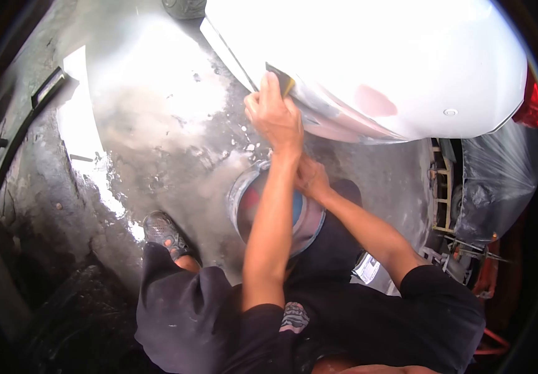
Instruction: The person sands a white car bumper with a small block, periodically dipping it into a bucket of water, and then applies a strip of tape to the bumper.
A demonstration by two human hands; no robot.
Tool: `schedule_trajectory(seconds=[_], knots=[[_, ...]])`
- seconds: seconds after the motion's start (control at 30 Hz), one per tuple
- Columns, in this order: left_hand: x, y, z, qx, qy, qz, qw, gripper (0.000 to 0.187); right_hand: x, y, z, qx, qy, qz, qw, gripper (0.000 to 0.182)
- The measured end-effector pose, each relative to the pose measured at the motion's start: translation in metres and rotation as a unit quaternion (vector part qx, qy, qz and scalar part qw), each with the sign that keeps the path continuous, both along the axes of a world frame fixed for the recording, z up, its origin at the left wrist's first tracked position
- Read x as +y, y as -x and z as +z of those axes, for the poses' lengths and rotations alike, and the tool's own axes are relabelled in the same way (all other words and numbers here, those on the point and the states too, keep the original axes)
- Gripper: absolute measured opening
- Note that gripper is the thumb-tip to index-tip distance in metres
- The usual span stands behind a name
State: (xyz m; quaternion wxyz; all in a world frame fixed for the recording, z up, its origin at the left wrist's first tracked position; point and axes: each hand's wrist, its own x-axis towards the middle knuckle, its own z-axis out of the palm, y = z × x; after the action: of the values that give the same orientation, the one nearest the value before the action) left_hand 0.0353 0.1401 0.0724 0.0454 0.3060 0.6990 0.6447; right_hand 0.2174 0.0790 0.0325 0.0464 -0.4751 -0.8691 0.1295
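Observation:
My left hand (275, 118) is closed around a dark sanding block (279, 79) with a yellow layer along its edge. The block is against the lower corner of a white car body panel (431, 56). Grey and pinkish bare patches (375, 101) show on the panel near its lower edge. Behind my left forearm, my right hand (312, 177) is curled above a round bucket (239, 206). Its fingertips are partly hidden, and what they hold, if anything, I cannot make out. Something blue and red shows inside the bucket.
Wet, whitish streaks cover the concrete floor (181, 149). A long dark trim strip (22, 134) lies at the left. To the right are a red tail light (534, 100), a plastic-draped part (499, 181) and a slatted frame (441, 187). My sandalled foot (168, 234) is left of the bucket.

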Motion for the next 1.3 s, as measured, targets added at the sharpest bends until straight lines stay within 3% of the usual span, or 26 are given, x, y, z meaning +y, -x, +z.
schedule_trajectory(seconds=[0.13,0.27,0.33,0.37,0.4,0.47,0.5,0.57,0.6,0.67,0.73,0.77,0.83,0.87,0.93,0.97,1.07,1.1,1.13,1.2,1.3], knots=[[-0.002,-0.02,-0.001,0.005,0.0,0.021,1.0,0.046,0.001,-0.004,-0.001,-0.088,0.055,-0.028,0.994,0.043],[0.037,0.025,-0.02,-0.045,-0.03,-0.027,0.998,0.05,0.001,-0.006,-0.006,0.018,-0.009,0.019,1.0,0.043],[0.048,0.065,0.0,-0.148,0.003,-0.126,0.981,0.047,-0.001,-0.004,-0.001,0.015,-0.002,0.023,1.0,0.044],[0.037,0.055,0.013,-0.208,-0.054,-0.146,0.966,0.046,-0.001,-0.005,-0.003,0.017,-0.007,0.02,1.0,0.044],[0.023,0.028,0.02,-0.199,-0.055,-0.149,0.967,0.046,0.0,-0.004,-0.005,0.026,-0.01,0.018,0.999,0.044],[-0.001,-0.03,0.014,-0.004,-0.046,0.041,0.998,0.038,-0.001,-0.017,-0.011,0.003,0.077,-0.046,0.996,0.044],[-0.004,-0.031,0.013,-0.006,-0.044,0.035,0.998,0.038,0.005,-0.017,-0.009,0.03,0.142,-0.063,0.987,0.044],[0.002,-0.032,0.013,0.001,-0.042,0.043,0.998,0.04,0.01,-0.013,-0.01,-0.002,0.085,-0.032,0.996,0.044],[0.005,-0.02,0.013,-0.008,-0.041,0.038,0.998,0.04,0.004,-0.008,-0.006,-0.034,0.038,-0.004,0.999,0.043],[0.021,0.023,0.019,-0.231,-0.053,-0.12,0.964,0.049,0.001,-0.006,-0.007,0.046,-0.043,0.043,0.997,0.043],[0.004,0.001,0.029,-0.23,-0.077,-0.134,0.961,0.048,0.001,-0.003,0.0,-0.02,0.016,-0.003,1.0,0.045],[-0.008,-0.028,0.027,-0.186,-0.074,-0.096,0.975,0.049,0.007,-0.007,-0.001,-0.013,0.005,-0.006,1.0,0.045],[-0.021,-0.06,0.036,-0.14,-0.054,-0.04,0.988,0.052,0.003,-0.017,-0.007,0.068,0.141,-0.041,0.987,0.044],[-0.016,-0.052,0.035,-0.139,-0.056,-0.042,0.988,0.052,0.005,-0.016,-0.009,0.069,0.138,-0.041,0.987,0.044],[-0.003,-0.021,0.022,-0.16,-0.041,-0.068,0.984,0.053,0.001,-0.006,0.0,-0.032,0.018,0.004,0.999,0.046],[0.006,0.006,0.021,-0.216,-0.04,-0.132,0.967,0.054,0.0,-0.013,-0.011,0.029,-0.023,0.028,0.999,0.048],[-0.008,-0.014,0.031,-0.2,-0.042,-0.129,0.97,0.055,0.0,-0.009,-0.002,-0.045,0.021,0.009,0.999,0.049],[-0.022,-0.037,0.037,-0.188,-0.042,-0.118,0.974,0.056,-0.001,-0.016,-0.013,0.047,-0.016,0.031,0.998,0.045],[-0.02,-0.04,0.037,-0.186,-0.043,-0.117,0.975,0.056,0.0,-0.019,-0.013,0.098,0.056,-0.016,0.993,0.042],[-0.021,-0.048,0.032,-0.185,-0.054,-0.113,0.975,0.057,0.0,-0.026,-0.019,0.033,0.032,-0.003,0.999,0.045],[-0.001,-0.006,0.024,-0.21,-0.038,-0.118,0.97,0.056,-0.001,-0.014,-0.011,0.042,0.018,-0.011,0.999,0.047]])
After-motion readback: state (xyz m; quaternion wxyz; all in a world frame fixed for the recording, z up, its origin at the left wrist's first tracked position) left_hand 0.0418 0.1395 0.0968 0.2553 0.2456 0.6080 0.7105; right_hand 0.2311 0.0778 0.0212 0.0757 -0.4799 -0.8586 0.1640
